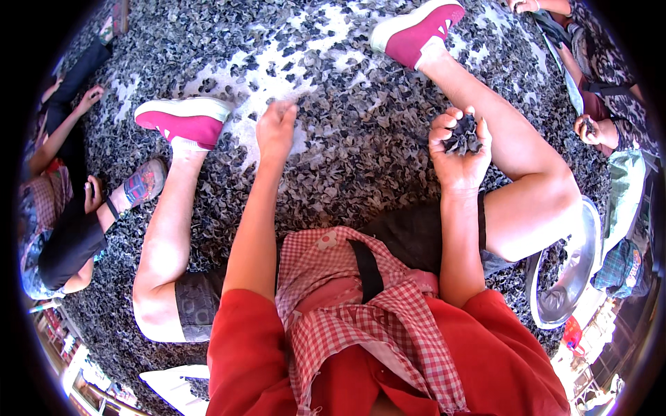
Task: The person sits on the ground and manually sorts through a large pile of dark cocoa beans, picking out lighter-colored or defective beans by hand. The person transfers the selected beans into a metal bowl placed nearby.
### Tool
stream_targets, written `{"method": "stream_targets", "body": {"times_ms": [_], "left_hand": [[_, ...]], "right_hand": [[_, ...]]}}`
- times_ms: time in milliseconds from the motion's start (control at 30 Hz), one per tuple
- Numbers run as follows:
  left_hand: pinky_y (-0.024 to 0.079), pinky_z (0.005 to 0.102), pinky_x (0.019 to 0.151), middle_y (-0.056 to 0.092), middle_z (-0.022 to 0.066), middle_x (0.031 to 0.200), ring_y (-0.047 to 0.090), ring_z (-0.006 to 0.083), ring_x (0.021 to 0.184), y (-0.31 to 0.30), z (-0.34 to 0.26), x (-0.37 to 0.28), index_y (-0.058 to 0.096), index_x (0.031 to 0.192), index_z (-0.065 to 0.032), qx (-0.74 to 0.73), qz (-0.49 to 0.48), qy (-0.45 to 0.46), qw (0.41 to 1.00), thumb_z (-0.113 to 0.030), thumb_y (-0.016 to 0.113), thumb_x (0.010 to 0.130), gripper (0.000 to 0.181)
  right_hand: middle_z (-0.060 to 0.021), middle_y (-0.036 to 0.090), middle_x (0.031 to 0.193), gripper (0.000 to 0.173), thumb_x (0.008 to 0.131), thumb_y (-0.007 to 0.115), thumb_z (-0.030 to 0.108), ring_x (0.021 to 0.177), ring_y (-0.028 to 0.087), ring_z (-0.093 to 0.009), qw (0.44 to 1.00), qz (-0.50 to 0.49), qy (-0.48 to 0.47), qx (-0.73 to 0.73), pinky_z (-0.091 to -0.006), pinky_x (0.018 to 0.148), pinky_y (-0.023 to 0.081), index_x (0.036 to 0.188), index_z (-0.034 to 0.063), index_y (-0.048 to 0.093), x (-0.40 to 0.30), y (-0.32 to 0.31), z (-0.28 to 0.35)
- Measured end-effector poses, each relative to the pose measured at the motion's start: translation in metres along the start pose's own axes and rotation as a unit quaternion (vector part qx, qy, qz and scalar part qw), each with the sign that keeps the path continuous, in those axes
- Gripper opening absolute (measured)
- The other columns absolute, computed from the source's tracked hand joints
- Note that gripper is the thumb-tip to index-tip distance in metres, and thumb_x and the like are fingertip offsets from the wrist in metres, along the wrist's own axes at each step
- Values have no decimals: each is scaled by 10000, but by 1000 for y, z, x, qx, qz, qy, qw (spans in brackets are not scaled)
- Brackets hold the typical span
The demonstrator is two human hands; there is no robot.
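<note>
Dark, curled dried pieces that look like black fungus [354,171] lie spread thickly over a pale surface, between and around my outstretched legs. My right hand [460,151] is palm up beside my right shin, its fingers curled around a small bunch of the dark pieces [462,136]. Over a thinly covered, pale patch [270,78], my left hand [277,130] hangs with its back up and its fingers bent down and slightly blurred. Whether a piece sits between those fingertips cannot be seen.
A metal basin [567,270] stands beside my right knee. A white container [177,387], partly in view, is behind my left knee. One person sits at the left, with a sandalled foot [144,182] near my left leg. Others sit at the right, one hand [593,130] holding dark pieces.
</note>
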State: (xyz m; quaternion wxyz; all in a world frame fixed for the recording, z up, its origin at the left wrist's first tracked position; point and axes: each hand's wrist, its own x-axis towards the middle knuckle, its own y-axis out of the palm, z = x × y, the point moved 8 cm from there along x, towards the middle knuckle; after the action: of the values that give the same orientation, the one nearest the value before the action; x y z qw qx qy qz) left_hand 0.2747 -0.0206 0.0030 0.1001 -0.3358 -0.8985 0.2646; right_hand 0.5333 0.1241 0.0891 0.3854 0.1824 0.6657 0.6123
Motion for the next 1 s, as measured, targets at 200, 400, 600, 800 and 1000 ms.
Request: {"method": "stream_targets", "body": {"times_ms": [200,400,600,800,1000], "left_hand": [[453,399,662,592,127,771,582,302,746,29,17,27,606,804,-98,240,48,33,969,-279,617,736,193],[331,165,448,563,14,751,399,73,487,10,-3,-48,580,886,-94,-351,249,-238,871,-278,591,743,233],[302,160,415,566,10,814,444,66,593,60,-55,-126,564,993,-129,-391,363,-255,807,-249,617,744,282],[414,231,566,551,24,669,471,69,597,138,-103,-145,577,856,-49,156,299,181,924,-211,617,785,182],[270,161,388,472,-44,586,361,25,451,86,-50,-127,557,808,-89,-356,330,-294,823,-317,662,745,260]], "right_hand": [[-89,506,872,236,783,546,269,803,472,-234,999,9,-31,6,-340,652,425,913,73,541,-10,5,25],[-86,536,845,245,759,566,280,784,488,-248,999,0,-33,7,-343,641,436,906,85,562,-7,6,27],[-89,539,831,248,760,555,284,777,493,-254,999,6,-32,5,-344,640,440,911,87,559,-8,9,27],[-95,526,834,246,758,549,265,779,480,-245,999,13,-39,4,-342,646,436,902,66,554,-9,7,30],[-92,544,817,242,760,546,276,770,490,-257,999,11,-37,10,-350,635,440,895,77,566,-8,4,30]]}}
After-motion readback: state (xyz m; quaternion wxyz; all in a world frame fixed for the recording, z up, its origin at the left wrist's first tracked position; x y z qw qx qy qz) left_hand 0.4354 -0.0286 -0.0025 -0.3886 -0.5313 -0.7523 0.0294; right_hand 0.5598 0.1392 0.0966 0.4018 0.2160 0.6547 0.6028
